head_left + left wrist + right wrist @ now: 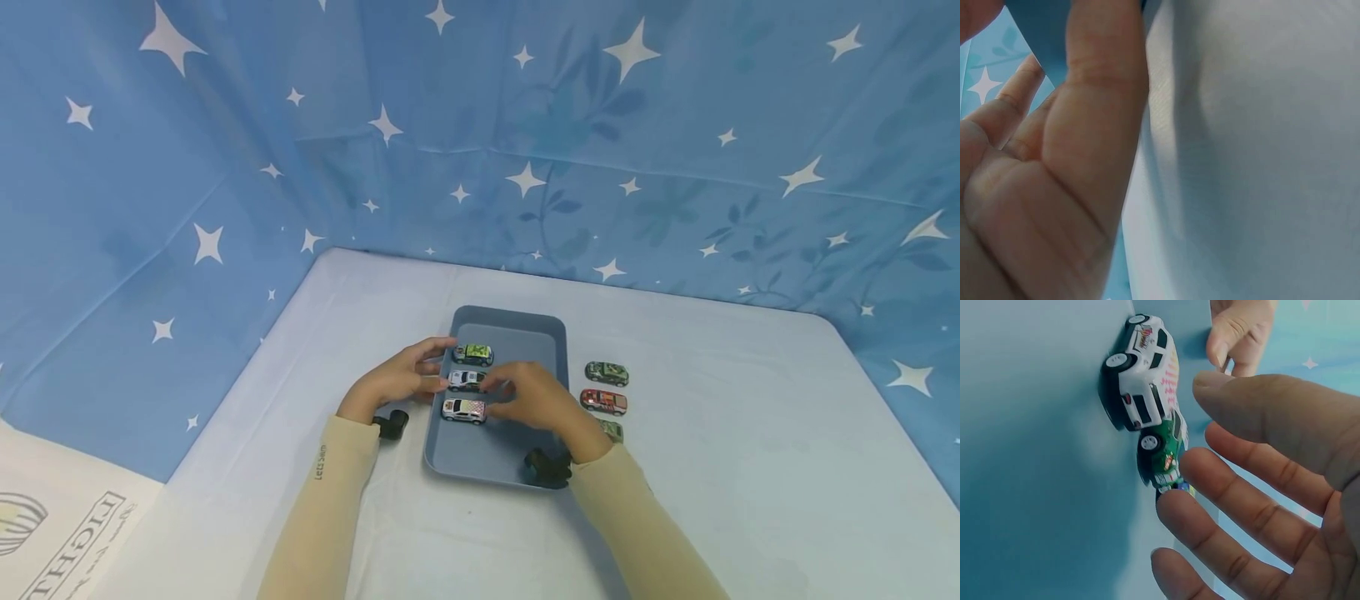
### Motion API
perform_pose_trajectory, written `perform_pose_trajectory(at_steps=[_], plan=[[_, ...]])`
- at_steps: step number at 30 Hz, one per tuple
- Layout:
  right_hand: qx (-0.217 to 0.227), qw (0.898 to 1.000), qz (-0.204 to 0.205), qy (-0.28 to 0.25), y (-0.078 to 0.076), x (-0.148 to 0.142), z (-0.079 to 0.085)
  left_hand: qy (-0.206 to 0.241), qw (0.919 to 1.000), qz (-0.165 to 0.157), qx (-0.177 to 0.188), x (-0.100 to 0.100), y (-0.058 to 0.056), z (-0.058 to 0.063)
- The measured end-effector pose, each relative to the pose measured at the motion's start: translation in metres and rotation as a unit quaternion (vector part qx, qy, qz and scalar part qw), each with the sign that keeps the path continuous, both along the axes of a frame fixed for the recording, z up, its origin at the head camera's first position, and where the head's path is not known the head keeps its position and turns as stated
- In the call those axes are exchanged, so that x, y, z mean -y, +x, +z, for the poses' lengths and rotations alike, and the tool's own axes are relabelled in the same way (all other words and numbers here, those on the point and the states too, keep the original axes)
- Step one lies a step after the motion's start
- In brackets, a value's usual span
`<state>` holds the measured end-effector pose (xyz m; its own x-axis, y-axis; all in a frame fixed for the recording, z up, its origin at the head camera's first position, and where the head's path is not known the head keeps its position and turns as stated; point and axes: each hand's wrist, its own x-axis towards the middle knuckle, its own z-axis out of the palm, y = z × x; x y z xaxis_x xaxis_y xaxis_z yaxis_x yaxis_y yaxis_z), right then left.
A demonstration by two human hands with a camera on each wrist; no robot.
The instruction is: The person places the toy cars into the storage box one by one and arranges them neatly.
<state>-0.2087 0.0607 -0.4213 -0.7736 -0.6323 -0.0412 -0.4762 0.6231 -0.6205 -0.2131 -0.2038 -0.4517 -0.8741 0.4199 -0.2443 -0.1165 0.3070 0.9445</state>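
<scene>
My left hand [396,377] is at the left side of a blue-grey tray [480,467], gripping its edge; the right wrist view shows the left thumb [1222,347] bent at the rim. My right hand [534,398] reaches over the tray, thumb and fingers spread apart and holding nothing. Its fingertips are close to a white-and-green toy car [467,381] in the middle of a column. Nearest the front in that column is a white toy car [464,411] with a pink checked pattern, its tail near the right thumb [1254,403]. A lime-green patterned toy car [473,355] sits behind them.
Right of the tray, three more toy cars stand on the white table [750,467]: a dark green one [607,373], a red one [603,402] and a green one [612,431] partly hidden by the right wrist. A blue star-patterned curtain [480,108] borders the table.
</scene>
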Motion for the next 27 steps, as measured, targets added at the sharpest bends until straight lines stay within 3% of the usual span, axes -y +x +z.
perform_pose_trajectory(at_steps=[10, 16, 27], plan=[[-0.013, 1.000, 0.006, -0.018, 0.002, -0.014, 0.000, -0.003, 1.0000, 0.003, 0.002, -0.003, 0.000, 0.000], [-0.020, 0.998, 0.025, -0.056, 0.003, -0.025, -0.002, -0.002, 1.0000, 0.005, 0.004, -0.003, 0.000, 0.001], [0.035, 0.990, 0.012, -0.135, 0.009, -0.042, 0.000, -0.004, 0.9999, 0.008, 0.009, -0.002, 0.001, 0.000]])
